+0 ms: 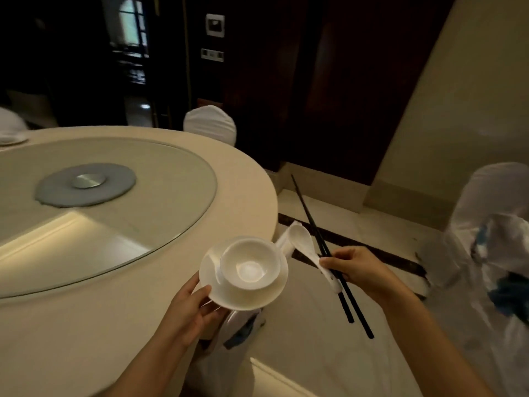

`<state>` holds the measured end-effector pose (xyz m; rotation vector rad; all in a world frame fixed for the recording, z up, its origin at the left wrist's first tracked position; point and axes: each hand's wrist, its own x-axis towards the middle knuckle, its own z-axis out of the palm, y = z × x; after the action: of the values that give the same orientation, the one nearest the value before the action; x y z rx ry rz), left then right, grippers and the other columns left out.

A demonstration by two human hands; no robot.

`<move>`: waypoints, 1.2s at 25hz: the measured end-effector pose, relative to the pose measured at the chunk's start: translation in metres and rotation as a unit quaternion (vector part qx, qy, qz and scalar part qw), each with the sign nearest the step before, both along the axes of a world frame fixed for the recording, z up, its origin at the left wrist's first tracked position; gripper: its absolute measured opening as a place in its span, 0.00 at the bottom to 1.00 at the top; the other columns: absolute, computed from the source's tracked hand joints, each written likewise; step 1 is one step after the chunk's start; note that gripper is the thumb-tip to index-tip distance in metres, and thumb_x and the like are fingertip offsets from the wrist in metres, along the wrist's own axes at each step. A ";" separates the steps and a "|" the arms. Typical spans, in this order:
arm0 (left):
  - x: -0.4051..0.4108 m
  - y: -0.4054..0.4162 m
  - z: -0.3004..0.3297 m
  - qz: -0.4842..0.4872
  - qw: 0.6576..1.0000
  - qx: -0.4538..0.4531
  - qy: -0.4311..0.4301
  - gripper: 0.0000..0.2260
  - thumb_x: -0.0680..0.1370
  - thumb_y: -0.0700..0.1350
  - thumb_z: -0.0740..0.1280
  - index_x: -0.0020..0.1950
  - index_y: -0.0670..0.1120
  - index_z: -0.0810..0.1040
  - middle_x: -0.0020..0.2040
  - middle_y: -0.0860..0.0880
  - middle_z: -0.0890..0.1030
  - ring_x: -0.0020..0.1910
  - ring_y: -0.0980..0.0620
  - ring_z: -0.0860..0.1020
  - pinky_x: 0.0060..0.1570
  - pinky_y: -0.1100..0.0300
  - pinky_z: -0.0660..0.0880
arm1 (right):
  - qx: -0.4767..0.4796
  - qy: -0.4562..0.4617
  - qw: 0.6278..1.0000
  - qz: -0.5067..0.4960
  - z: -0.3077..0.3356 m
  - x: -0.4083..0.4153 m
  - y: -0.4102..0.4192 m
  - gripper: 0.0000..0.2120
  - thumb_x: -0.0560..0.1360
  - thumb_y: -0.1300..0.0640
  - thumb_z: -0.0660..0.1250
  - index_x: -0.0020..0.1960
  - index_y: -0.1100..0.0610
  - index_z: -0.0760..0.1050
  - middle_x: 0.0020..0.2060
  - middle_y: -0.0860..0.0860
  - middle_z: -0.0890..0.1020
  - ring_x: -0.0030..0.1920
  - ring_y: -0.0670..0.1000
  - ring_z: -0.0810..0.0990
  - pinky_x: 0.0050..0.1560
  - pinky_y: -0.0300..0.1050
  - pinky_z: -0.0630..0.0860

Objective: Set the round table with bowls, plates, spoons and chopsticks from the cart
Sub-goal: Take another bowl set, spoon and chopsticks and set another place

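Note:
My left hand (191, 308) grips the near rim of a white plate (266, 293) with a white bowl (249, 265) standing in it, held just past the round table's right edge. To its right, my right hand (355, 267) holds a white spoon (302, 239), a pair of black chopsticks (312, 224) and a white folded napkin (284, 240) together. The chopsticks slant from upper left to lower right. The round table (137, 296) has a cream cloth and a glass turntable (160, 181).
A white-covered chair (210, 123) stands behind the table and another (492, 224) at the right, draped in plastic. A third covered chair (229, 339) sits below the plate. A small place setting (11, 137) lies at the table's far left. Marble floor is on the right.

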<state>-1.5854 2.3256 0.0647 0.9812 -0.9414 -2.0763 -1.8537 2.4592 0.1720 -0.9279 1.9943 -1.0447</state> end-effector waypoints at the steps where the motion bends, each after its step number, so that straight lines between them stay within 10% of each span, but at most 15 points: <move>1: -0.012 -0.005 -0.001 0.020 1.000 0.002 -0.006 0.20 0.78 0.34 0.59 0.66 0.52 0.71 0.55 0.42 0.79 0.46 0.41 0.81 0.33 0.54 0.81 | 0.008 0.005 0.999 0.033 0.004 -0.021 -0.021 0.05 0.70 0.54 0.71 0.37 0.52 0.84 0.29 0.46 0.83 0.28 0.41 0.80 0.33 0.35 0.74; 8: -0.074 -0.069 -0.025 0.154 0.987 0.024 -0.027 0.21 0.78 0.35 0.59 0.67 0.53 0.70 0.53 0.42 0.80 0.40 0.45 0.84 0.34 0.53 0.81 | 0.025 0.061 0.964 0.259 0.004 -0.110 -0.197 0.05 0.71 0.55 0.71 0.38 0.54 0.83 0.36 0.52 0.84 0.39 0.50 0.81 0.45 0.44 0.77; 16: -0.119 -0.148 -0.034 0.277 0.959 0.049 -0.039 0.20 0.78 0.34 0.59 0.65 0.54 0.72 0.48 0.42 0.83 0.41 0.43 0.84 0.35 0.53 0.80 | 0.034 0.014 0.912 0.409 -0.009 -0.140 -0.362 0.10 0.73 0.60 0.69 0.33 0.60 0.80 0.26 0.50 0.76 0.30 0.46 0.72 0.34 0.38 0.68; 30: -0.205 -0.191 -0.099 0.455 0.878 0.124 -0.074 0.21 0.79 0.38 0.60 0.70 0.53 0.67 0.58 0.44 0.80 0.53 0.42 0.81 0.45 0.49 0.79 | 0.110 0.046 0.701 0.704 -0.100 -0.129 -0.534 0.10 0.71 0.59 0.71 0.34 0.64 0.77 0.29 0.52 0.72 0.31 0.46 0.70 0.36 0.35 0.68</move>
<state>-1.7903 2.1342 -0.0343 1.3863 -0.1654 -1.3241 -1.9830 1.9248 0.0716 -1.8413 0.8282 0.1490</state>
